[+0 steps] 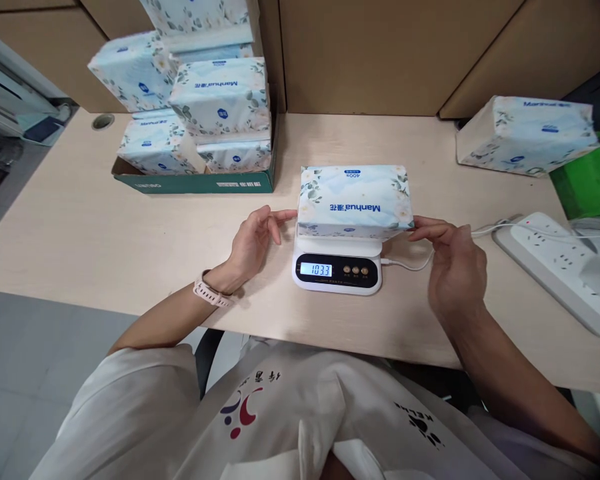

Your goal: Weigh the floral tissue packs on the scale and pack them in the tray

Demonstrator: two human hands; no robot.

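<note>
Both hands, left hand [253, 241] at nine o'clock and right hand [450, 263] at three, open, fingertips seemingly just touching the tissue pack [354, 200], steadying it centred on the scale [337, 270].

Tissue pack [353, 200] on scale [337, 270], box [195, 180] behind-left, power strip [555, 263] right

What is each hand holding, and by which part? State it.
Neither grips anything. The left hand and right hand only touch their fingertips to the two short ends of the tissue pack lying on the scale.
</note>
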